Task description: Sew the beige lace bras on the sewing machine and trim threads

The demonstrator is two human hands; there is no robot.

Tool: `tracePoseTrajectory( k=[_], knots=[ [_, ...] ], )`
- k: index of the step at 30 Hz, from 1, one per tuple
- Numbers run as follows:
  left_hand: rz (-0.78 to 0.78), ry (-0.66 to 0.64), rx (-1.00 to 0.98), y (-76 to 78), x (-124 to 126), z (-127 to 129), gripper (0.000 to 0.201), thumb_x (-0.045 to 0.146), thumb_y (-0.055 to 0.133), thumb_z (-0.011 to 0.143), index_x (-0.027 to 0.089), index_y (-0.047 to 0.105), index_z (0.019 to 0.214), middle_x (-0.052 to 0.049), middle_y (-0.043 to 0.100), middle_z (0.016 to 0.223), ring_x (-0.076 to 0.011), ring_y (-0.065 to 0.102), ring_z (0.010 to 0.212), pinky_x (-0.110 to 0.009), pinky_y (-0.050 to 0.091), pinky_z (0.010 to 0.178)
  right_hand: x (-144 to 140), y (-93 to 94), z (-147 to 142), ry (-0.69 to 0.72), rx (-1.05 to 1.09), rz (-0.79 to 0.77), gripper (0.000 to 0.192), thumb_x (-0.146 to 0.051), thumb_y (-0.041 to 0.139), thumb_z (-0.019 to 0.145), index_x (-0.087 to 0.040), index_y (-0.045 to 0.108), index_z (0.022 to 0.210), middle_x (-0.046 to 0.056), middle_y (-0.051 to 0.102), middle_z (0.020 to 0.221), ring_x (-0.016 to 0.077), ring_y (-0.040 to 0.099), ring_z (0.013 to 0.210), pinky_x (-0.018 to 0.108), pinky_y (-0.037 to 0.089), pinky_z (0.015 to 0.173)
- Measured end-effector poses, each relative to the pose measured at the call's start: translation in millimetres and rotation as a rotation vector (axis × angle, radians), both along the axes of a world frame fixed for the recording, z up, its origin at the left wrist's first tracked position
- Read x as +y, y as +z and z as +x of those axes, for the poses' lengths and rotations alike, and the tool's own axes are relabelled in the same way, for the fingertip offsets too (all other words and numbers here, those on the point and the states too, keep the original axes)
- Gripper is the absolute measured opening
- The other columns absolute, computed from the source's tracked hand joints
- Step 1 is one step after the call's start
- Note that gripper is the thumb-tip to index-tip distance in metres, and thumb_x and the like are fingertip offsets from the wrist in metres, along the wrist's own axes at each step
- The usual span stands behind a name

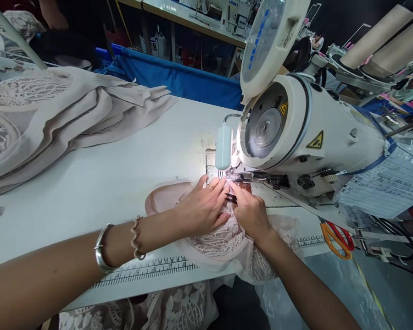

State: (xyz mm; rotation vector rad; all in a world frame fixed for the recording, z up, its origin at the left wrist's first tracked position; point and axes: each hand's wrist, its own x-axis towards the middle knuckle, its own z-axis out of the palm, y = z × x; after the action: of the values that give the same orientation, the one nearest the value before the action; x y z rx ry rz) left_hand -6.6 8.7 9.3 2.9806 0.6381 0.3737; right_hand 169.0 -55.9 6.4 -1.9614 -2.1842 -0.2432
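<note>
A pale pink lace garment [216, 243] lies bunched at the front of the white sewing table, its upper edge under the needle area of a white sewing machine [337, 128]. My left hand [206, 206], with a ring, rests over the garment and pinches its edge close to the needle. Beside it, my right hand [249, 208] is closed, fingertips at the same fabric edge. Black thread snips [231, 198] poke out of my right hand, tips toward the left. A small lit lamp [223, 146] hangs just above my fingertips, which hide the stitching point.
More pale garments [65, 110] are piled at the left. A printed ruler [151, 270] runs along the front edge. Orange-and-red-handled scissors [337, 238] hang at the right. Blue cloth [179, 75] lies behind the table. Another person's arm [55, 13] shows at upper left.
</note>
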Motion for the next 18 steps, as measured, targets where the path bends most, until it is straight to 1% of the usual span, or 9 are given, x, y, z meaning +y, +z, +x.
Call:
tracePoseTrajectory(
  k=[2, 4, 6, 7, 9, 11, 13, 16, 18],
  knots=[
    [0.017, 0.006, -0.015, -1.4, 0, 0, 0.064, 0.05, 0.039, 0.101, 0.0, 0.052, 0.138, -0.027, 0.052, 0.146, -0.0385, 0.051, 0.131, -0.057, 0.032, 0.11, 1, 2.8, 0, -0.009, 0.033, -0.022, 0.044, -0.007, 0.045, 0.089, -0.012, 0.065, 0.127, 0.011, 0.077, 0.093, 0.021, 0.071, 0.076, 0.027, 0.048, 0.065],
    [0.07, 0.001, -0.028, -1.5, -1, -1, 0.062, 0.048, 0.038, 0.102, -0.001, 0.053, 0.137, -0.028, 0.052, 0.145, -0.0389, 0.05, 0.132, -0.056, 0.034, 0.11, 3, 6.0, 1, -0.06, 0.066, -0.07, 0.04, -0.007, 0.048, 0.087, -0.013, 0.065, 0.123, 0.008, 0.076, 0.082, 0.0216, 0.069, 0.071, 0.027, 0.046, 0.063],
    [0.141, -0.063, -0.002, 0.1, -4, -2, 0.049, 0.035, 0.039, 0.104, -0.001, 0.057, 0.132, -0.026, 0.056, 0.141, -0.0368, 0.051, 0.132, -0.051, 0.036, 0.11, 2, 8.9, 5, -0.133, 0.105, -0.105, 0.032, -0.01, 0.053, 0.085, -0.015, 0.064, 0.114, 0.004, 0.071, 0.072, 0.0211, 0.065, 0.063, 0.027, 0.043, 0.059],
    [0.162, -0.111, 0.02, 1.4, -7, -2, 0.042, 0.027, 0.04, 0.103, 0.001, 0.059, 0.13, -0.025, 0.058, 0.139, -0.0351, 0.053, 0.131, -0.049, 0.037, 0.11, 1, 10.0, 7, -0.152, 0.133, -0.102, 0.027, -0.012, 0.054, 0.084, -0.016, 0.063, 0.109, 0.003, 0.07, 0.07, 0.0206, 0.064, 0.061, 0.027, 0.043, 0.058],
    [0.157, -0.183, 0.05, 4.1, -11, -4, 0.036, 0.016, 0.045, 0.099, 0.004, 0.059, 0.13, -0.022, 0.061, 0.136, -0.0331, 0.056, 0.127, -0.047, 0.04, 0.108, -2, 12.0, 12, -0.113, 0.194, -0.056, 0.025, -0.012, 0.054, 0.083, -0.017, 0.062, 0.106, 0.004, 0.069, 0.08, 0.0201, 0.064, 0.065, 0.028, 0.045, 0.06],
    [0.114, -0.193, 0.048, 6.2, -14, -5, 0.039, 0.015, 0.052, 0.095, 0.006, 0.057, 0.132, -0.021, 0.06, 0.137, -0.035, 0.056, 0.128, -0.051, 0.042, 0.107, -5, 14.0, 16, -0.004, 0.228, -0.004, 0.035, -0.007, 0.05, 0.081, -0.018, 0.063, 0.112, 0.007, 0.07, 0.097, 0.0204, 0.066, 0.078, 0.028, 0.049, 0.067],
    [0.091, -0.192, 0.048, 7.3, -12, -6, 0.041, 0.018, 0.058, 0.092, 0.008, 0.057, 0.132, -0.021, 0.058, 0.138, -0.0382, 0.052, 0.131, -0.053, 0.044, 0.105, -8, 15.9, 19, 0.092, 0.219, 0.018, 0.048, -0.001, 0.045, 0.079, -0.019, 0.062, 0.121, 0.009, 0.068, 0.107, 0.0209, 0.067, 0.088, 0.028, 0.051, 0.073],
    [0.076, -0.224, 0.044, 7.3, -2, -8, 0.038, 0.014, 0.064, 0.086, 0.009, 0.062, 0.124, -0.02, 0.059, 0.138, -0.0383, 0.051, 0.13, -0.054, 0.044, 0.106, -7, 17.6, 19, 0.132, 0.172, 0.018, 0.057, 0.003, 0.042, 0.077, -0.02, 0.064, 0.125, 0.008, 0.068, 0.106, 0.0208, 0.066, 0.09, 0.028, 0.052, 0.074],
    [0.041, -0.232, 0.015, 6.7, 6, -9, 0.034, 0.008, 0.065, 0.083, 0.012, 0.065, 0.117, -0.017, 0.062, 0.133, -0.0348, 0.054, 0.126, -0.051, 0.044, 0.106, -4, 17.4, 17, 0.128, 0.152, 0.008, 0.059, 0.003, 0.041, 0.077, -0.02, 0.064, 0.126, 0.008, 0.068, 0.107, 0.0204, 0.066, 0.089, 0.028, 0.052, 0.072]
  ],
)
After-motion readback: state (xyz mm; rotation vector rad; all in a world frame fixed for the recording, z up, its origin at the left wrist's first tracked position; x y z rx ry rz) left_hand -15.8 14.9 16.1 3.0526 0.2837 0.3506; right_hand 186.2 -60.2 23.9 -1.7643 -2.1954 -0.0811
